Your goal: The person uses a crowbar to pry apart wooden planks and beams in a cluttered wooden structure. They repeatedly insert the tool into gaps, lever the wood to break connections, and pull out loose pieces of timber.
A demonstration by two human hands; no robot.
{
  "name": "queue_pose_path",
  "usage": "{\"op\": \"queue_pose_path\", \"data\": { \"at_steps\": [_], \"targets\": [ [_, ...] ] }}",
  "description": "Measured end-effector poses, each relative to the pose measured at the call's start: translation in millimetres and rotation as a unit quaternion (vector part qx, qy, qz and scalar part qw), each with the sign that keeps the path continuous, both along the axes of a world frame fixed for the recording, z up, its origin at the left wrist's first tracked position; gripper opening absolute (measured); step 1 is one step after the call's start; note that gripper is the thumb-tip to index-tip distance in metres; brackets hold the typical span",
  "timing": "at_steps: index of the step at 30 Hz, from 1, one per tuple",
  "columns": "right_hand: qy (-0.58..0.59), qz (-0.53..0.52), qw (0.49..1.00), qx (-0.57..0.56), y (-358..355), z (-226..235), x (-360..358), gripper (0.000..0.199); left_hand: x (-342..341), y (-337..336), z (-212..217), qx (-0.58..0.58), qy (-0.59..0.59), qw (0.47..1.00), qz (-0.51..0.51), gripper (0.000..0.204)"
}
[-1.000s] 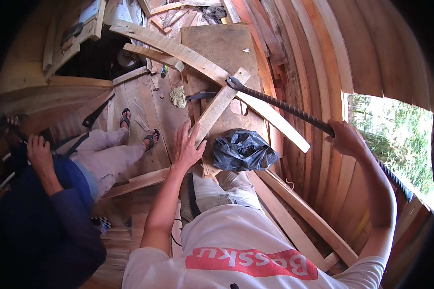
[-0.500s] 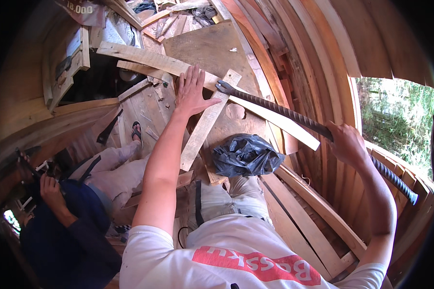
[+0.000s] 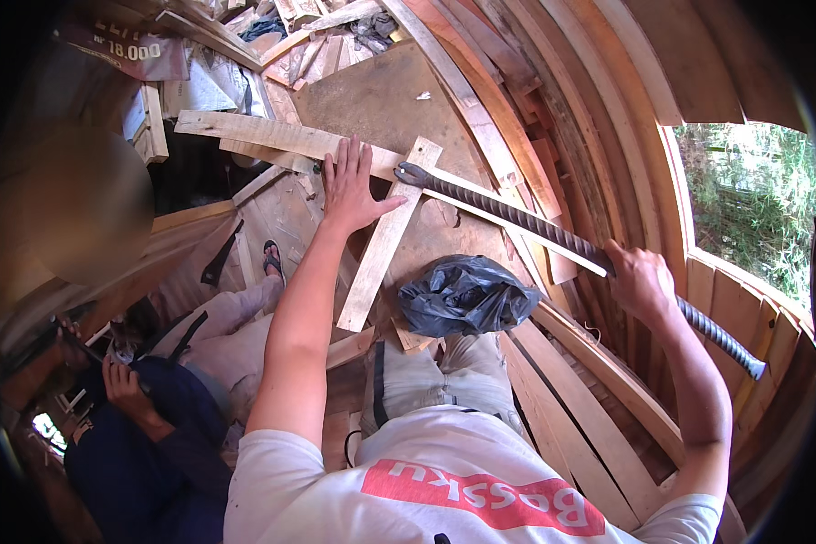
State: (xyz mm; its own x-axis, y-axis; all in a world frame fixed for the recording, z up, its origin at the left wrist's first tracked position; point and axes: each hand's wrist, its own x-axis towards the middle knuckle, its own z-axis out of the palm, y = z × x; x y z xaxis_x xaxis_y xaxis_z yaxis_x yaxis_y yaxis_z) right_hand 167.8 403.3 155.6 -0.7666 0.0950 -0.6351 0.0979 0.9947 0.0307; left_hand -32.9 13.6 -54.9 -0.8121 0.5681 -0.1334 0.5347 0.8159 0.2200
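My right hand [image 3: 646,286] is closed around a dark, ribbed metal pry bar [image 3: 508,213], well back along its length. The bar's flattened head rests on a short pale board [image 3: 376,272], near that board's far end. This board lies crosswise over a long, slightly curved plank [image 3: 263,134]. Spread fingers of my left hand [image 3: 352,195] lie flat on the long plank, with the thumb reaching to the edge of the short board. A crumpled black plastic bag [image 3: 467,295] sits just in front of my lap. Whatever lies under the bar's head is too small to make out.
Curved wooden ribs [image 3: 598,118] rise at the right beside a bright opening [image 3: 743,208]. A co-worker in dark clothing [image 3: 145,453] sits at the left, hands raised. A brown panel [image 3: 381,91] and wood scraps lie beyond. A blurred brown shape [image 3: 82,199] covers part of the left.
The pry bar has come lower and now overlaps the long plank's right part in view. My left hand stays on the plank. A blurred brown shape has appeared at the left; the view has shifted slightly.
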Motion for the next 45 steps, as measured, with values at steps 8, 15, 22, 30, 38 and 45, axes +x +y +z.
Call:
{"op": "queue_pose_path", "data": {
  "at_steps": [8, 15, 22, 30, 38, 45],
  "targets": [
    [-0.015, -0.021, 1.000, -0.002, 4, -33, 19, 0.026, 4, -1, -3, -0.024, 0.015, 1.000, 0.004, 0.124],
    [0.001, -0.012, 1.000, 0.003, 13, -44, 26, 0.026, 8, 6, -2, -0.052, 0.011, 0.999, 0.012, 0.125],
    [-0.015, -0.013, 1.000, 0.017, 11, -48, 23, 0.046, 15, -3, 3, -0.010, -0.035, 0.998, 0.054, 0.120],
    [0.122, 0.025, 0.992, -0.002, 31, -104, 59, 0.026, 23, 16, 1, 0.071, -0.051, 0.996, 0.014, 0.090],
    [0.099, -0.021, 0.992, -0.070, 32, -171, 89, 0.045, 55, 30, -13, 0.293, -0.038, 0.953, 0.071, 0.050],
    [0.085, -0.056, 0.990, -0.100, 16, -154, 77, 0.034, 36, 39, 3, 0.242, -0.082, 0.960, 0.119, 0.036]
  ]
}}
